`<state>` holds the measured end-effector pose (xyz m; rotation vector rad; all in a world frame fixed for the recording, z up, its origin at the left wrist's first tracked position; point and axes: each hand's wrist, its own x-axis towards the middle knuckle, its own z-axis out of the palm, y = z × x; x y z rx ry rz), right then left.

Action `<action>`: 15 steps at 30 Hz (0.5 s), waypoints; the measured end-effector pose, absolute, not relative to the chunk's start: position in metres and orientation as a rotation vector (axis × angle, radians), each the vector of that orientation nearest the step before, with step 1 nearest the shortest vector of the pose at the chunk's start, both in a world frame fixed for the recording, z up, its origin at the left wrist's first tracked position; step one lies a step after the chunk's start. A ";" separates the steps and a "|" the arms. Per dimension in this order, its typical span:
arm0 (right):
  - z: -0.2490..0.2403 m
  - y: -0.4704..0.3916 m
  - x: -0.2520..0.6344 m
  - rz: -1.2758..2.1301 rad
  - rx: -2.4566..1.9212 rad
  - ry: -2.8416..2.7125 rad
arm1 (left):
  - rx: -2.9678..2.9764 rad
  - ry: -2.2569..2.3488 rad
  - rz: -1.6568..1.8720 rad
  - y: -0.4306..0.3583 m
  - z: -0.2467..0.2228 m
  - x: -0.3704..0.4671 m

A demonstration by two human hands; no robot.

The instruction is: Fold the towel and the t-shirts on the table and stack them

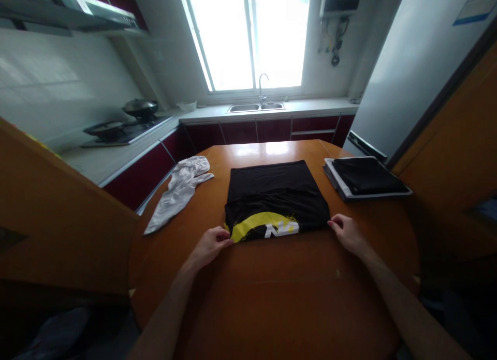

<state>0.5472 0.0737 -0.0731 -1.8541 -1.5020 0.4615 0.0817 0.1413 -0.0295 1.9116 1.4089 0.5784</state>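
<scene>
A black T-shirt-like garment lies partly folded on the wooden table, its near part turned over the rest. A yellow arc and white lettering show on the folded part. My left hand pinches the near left corner of the garment, by the yellow print. At the near right corner, my right hand pinches the black cloth between thumb and fingers. Whether the garment has sleeves is hidden by the folds.
A crumpled white garment lies to the left on the round-edged wooden table. To the right sits a stack of folded dark and white clothes. Behind are a counter with a sink, a stove with pans, and a fridge.
</scene>
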 end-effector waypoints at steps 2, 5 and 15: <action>-0.076 0.073 0.548 0.449 -1.905 -1.519 | 1.917 1.407 0.532 0.140 -0.026 0.081; -0.078 0.073 0.549 0.433 -1.958 -1.539 | 1.921 1.384 0.550 0.140 -0.022 0.081; -0.077 0.076 0.552 0.433 -2.028 -1.447 | 1.772 1.561 0.760 0.156 -0.038 0.082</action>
